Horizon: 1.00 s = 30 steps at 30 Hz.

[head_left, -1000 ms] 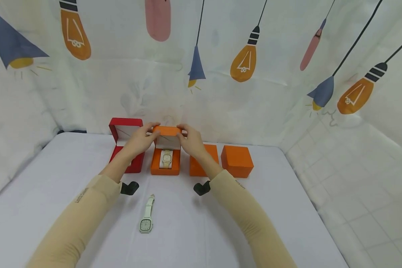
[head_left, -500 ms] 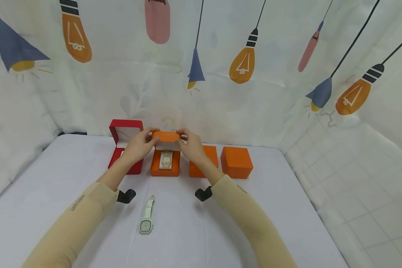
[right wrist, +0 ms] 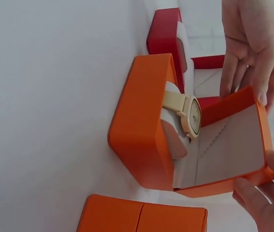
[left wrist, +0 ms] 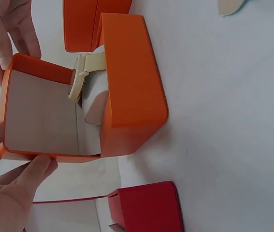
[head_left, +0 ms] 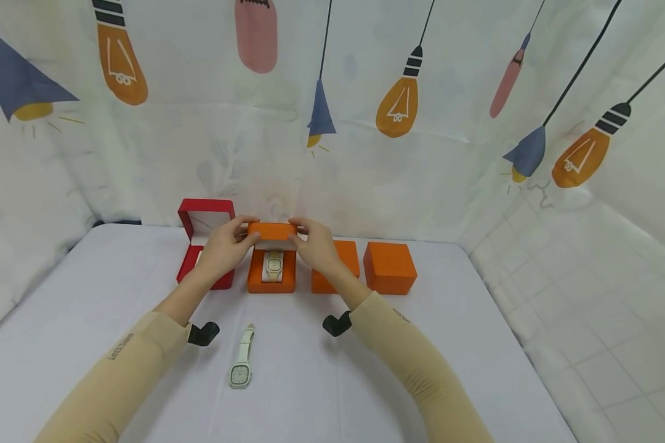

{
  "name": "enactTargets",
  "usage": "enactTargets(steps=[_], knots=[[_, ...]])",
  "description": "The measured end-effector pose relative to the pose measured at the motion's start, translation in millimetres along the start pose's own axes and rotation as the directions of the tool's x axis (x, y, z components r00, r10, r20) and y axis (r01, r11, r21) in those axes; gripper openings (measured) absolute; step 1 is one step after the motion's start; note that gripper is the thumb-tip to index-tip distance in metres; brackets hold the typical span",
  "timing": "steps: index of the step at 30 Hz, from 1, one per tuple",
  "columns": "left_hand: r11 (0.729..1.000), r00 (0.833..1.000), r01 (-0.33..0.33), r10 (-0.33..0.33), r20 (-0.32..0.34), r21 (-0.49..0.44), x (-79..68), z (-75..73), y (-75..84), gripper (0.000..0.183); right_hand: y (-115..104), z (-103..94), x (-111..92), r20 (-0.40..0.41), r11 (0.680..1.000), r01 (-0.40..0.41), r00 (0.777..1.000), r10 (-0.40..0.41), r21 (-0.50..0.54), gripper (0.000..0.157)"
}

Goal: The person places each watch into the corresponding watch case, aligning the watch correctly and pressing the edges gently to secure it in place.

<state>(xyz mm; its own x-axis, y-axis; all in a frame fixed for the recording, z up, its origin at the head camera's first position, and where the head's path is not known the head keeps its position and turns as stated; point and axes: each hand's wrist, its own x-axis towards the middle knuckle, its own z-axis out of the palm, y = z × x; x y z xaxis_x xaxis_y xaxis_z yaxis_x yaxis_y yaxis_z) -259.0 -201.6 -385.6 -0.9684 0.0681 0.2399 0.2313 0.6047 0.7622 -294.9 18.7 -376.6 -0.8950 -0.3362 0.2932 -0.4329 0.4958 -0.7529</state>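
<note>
An orange watch box [head_left: 271, 282] stands in the middle of the row with its hinged lid [head_left: 272, 231] tipped halfway down. A cream watch [head_left: 274, 266] sits on the cushion inside. My left hand [head_left: 241, 235] pinches the lid's left corner and my right hand [head_left: 303, 234] pinches its right corner. In the left wrist view the lid [left wrist: 40, 116] shows its pale lining, with the watch [left wrist: 81, 79] beneath it. The right wrist view shows the same box [right wrist: 139, 125], lid [right wrist: 231, 145] and watch [right wrist: 187, 111] from the other side.
An open red box [head_left: 206, 240] stands left of the orange one. Two shut orange boxes [head_left: 338, 267] [head_left: 390, 267] stand to its right. A loose white watch [head_left: 241, 363] lies nearer me on the white table [head_left: 88, 295]. A printed curtain hangs behind.
The lid has swung down from upright to about half shut, with both hands following it downwards. The other boxes and the loose watch have stayed put.
</note>
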Motion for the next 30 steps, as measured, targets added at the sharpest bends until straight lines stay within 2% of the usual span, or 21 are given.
enactTargets(steps=[16, 30], knots=[[0.999, 0.997, -0.051, 0.05, -0.06, -0.012, -15.2, 8.2, -7.7, 0.041, 6, 7.2, -15, -0.009, 0.998, 0.06, 0.998, -0.06, 0.032, 0.035], [0.997, 0.994, -0.066, 0.068, -0.082, 0.028, -16.0, 10.6, -6.3, 0.039, 8, 6.8, -19, -0.031, 0.993, 0.118, 0.992, -0.118, -0.003, 0.037]])
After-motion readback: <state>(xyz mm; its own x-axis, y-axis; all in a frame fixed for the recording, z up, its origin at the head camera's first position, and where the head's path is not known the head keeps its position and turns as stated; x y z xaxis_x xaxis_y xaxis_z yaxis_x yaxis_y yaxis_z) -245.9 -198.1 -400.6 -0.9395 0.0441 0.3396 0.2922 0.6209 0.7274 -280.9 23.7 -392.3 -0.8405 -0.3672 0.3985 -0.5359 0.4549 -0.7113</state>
